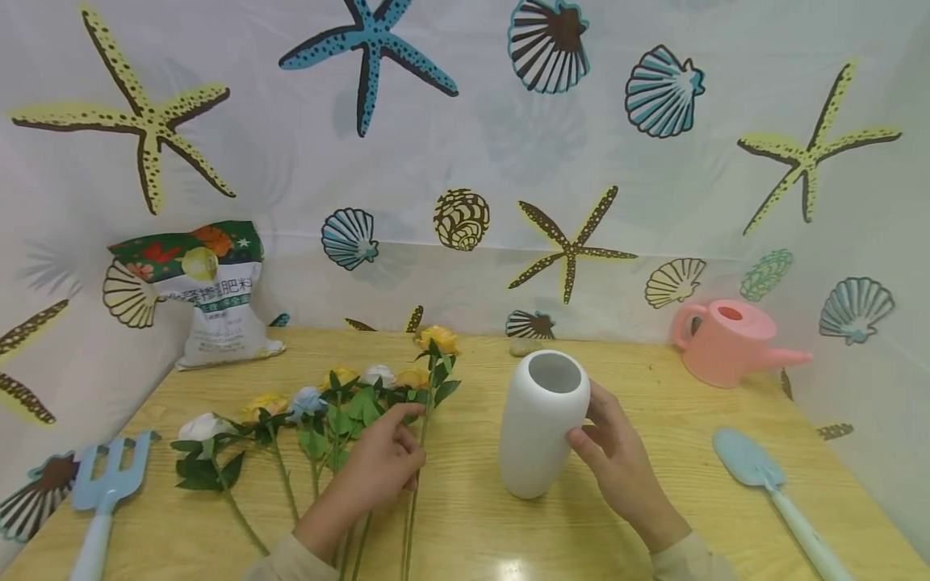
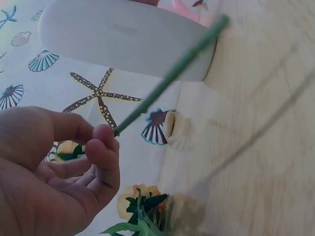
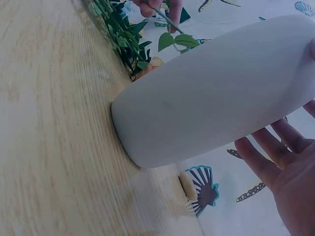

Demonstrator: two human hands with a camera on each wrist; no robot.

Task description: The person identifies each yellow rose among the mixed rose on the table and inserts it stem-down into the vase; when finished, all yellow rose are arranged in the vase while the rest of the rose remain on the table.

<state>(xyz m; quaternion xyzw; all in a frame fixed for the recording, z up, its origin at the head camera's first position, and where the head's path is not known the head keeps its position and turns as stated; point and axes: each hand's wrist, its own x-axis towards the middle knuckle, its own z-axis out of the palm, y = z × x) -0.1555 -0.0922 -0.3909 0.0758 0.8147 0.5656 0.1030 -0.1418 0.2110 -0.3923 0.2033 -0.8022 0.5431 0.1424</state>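
Note:
My left hand [image 1: 378,468] pinches the green stem [image 2: 170,81] of a long-stemmed yellow flower between thumb and fingertips. Its orange-yellow bloom [image 1: 438,339] points toward the back of the table, with leaves just below it. To the right stands a tall white vase [image 1: 534,444], its round mouth uncovered at the top. My right hand [image 1: 625,468] holds the vase from its right side, thumb in front and fingers behind; the vase base meets the table in the right wrist view. Left of and beneath my left hand lie several more flowers, including a white one [image 1: 203,428] and a blue one [image 1: 307,402].
A light-blue hand fork [image 1: 109,488] lies at the left edge, and a light-blue trowel [image 1: 751,460] at the right. A pink watering can [image 1: 726,343] stands back right. A fertilizer bag [image 1: 221,311] leans at the back left. Behind the vase sits a small stone [image 1: 525,347].

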